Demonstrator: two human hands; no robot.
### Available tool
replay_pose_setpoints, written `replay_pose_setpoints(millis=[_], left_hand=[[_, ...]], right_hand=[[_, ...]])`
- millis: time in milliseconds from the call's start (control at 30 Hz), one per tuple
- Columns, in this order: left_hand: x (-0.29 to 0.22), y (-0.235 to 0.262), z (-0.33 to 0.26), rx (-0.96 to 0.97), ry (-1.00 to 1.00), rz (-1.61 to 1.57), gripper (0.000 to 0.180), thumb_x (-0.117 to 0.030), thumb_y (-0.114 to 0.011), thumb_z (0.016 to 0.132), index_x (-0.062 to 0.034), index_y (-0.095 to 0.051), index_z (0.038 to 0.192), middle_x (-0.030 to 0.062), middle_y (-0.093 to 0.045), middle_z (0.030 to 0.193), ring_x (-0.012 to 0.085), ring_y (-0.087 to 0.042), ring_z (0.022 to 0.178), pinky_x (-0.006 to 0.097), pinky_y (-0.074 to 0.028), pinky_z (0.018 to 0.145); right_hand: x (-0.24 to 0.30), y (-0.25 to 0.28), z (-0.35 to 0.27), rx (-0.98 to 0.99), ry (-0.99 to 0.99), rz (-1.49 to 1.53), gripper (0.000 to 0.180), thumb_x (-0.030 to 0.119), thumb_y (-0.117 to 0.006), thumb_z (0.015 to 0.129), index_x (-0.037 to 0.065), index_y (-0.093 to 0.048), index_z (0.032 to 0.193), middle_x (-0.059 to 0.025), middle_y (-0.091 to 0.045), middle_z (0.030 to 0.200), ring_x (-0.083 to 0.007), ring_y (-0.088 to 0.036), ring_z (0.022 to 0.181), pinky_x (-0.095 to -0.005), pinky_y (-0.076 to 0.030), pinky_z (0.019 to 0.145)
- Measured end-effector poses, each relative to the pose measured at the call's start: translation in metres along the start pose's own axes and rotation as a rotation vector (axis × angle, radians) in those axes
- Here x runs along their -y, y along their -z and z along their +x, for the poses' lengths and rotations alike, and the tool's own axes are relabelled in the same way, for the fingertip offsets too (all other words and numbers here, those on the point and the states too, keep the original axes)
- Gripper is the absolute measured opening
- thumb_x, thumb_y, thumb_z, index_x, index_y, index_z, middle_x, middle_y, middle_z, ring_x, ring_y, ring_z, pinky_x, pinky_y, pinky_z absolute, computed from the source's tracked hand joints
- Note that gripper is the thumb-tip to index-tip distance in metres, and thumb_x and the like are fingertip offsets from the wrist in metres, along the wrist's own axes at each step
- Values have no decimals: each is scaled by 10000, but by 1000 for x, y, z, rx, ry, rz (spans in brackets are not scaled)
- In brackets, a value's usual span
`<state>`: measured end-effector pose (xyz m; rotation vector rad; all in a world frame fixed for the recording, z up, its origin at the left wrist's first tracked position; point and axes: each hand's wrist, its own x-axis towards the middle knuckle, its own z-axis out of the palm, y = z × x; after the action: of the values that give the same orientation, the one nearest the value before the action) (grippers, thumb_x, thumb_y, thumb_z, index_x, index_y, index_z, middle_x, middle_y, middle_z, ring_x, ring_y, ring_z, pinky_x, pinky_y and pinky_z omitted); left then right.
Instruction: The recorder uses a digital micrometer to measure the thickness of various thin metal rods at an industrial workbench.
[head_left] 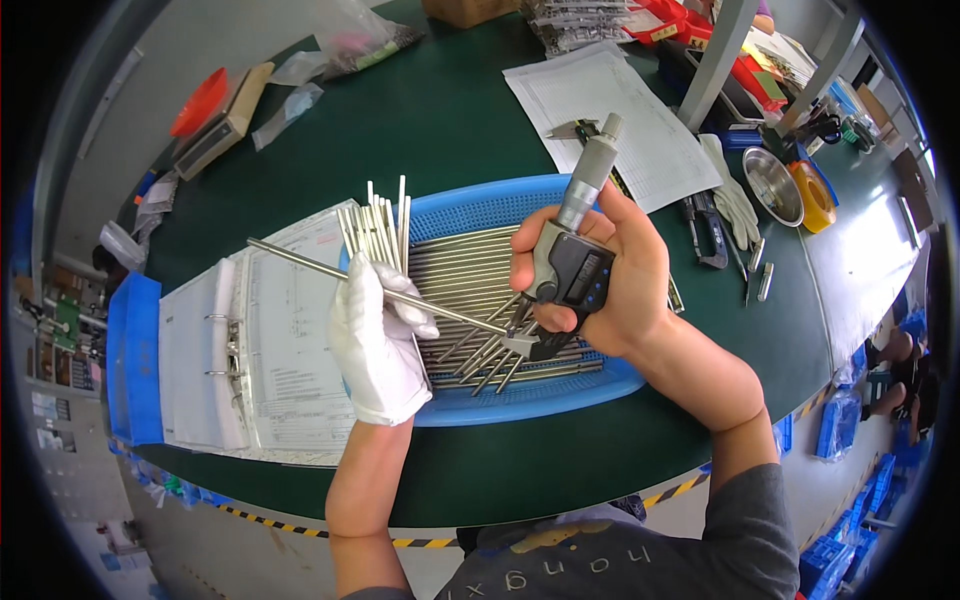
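My left hand (372, 345), in a white glove, is closed around a bundle of thin metal rods (375, 232) whose ends stick up past the fingers. From the same hand a single longer-looking metal rod (300, 259) slants down to the right. Bare, my right hand (635, 265) grips a digital micrometer (572, 262) with a grey thimble and a black display body. The slanted rod's right end meets the micrometer's jaw area; contact is too small to tell. Beneath both hands lies a blue perforated basket (500, 408) holding many metal rods (465, 262), some lying crosswise.
An open ring binder (290, 370) with papers lies left of the basket, beside a blue bin (134, 350). Printed sheets (640, 130) and a caliper (577, 130) are behind. At right are a metal bowl (773, 187), a glove (735, 195) and a scale (222, 118) far left.
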<state>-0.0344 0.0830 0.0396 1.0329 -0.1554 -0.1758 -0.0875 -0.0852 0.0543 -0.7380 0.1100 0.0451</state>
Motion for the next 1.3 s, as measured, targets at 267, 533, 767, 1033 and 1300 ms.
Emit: replay_pose_setpoints(millis=[267, 533, 767, 1033, 1300], left_hand=[[-1, 0, -3, -30, 4, 68, 298, -259, -387, 892, -31, -486, 728, 60, -473, 555, 98, -446, 417, 207, -406, 388], [0, -3, -6, -29, -20, 139, 299, -256, -389, 891, -24, -491, 732, 62, -470, 564, 98, -466, 429, 215, -425, 374], [0, -2, -6, -11, -20, 149, 303, -256, -390, 890, -21, -490, 728, 68, -471, 560, 100, -471, 423, 208, -426, 379], [1, -2, -6, 1, -33, 158, 300, -252, -391, 890, -20, -492, 728, 70, -475, 567, 101, -469, 420, 208, -425, 378], [0, -2, -6, -14, -9, 140, 293, -246, -388, 890, -25, -482, 724, 58, -456, 565, 104, -452, 430, 210, -419, 381]], right_hand=[[-1, 4, 0, 64, -61, 35, 659, 547, -193, 825, -25, -520, 837, -154, -565, 688, -161, -453, 447, -228, -364, 400], [-2, 0, 0, 19, -34, 2, 656, 520, -168, 835, -38, -513, 833, -159, -546, 676, -158, -412, 382, -232, -356, 349], [-2, 2, -1, 42, -27, -14, 669, 543, -189, 822, -38, -520, 841, -158, -559, 686, -156, -432, 399, -232, -358, 351], [-1, 0, -3, 7, -38, -120, 620, 595, -369, 775, -2, -536, 801, -123, -571, 664, -132, -482, 469, -224, -366, 394], [-1, -2, -3, 16, -20, -161, 687, 606, -262, 794, -19, -545, 815, -151, -570, 668, -140, -466, 445, -222, -363, 357]])
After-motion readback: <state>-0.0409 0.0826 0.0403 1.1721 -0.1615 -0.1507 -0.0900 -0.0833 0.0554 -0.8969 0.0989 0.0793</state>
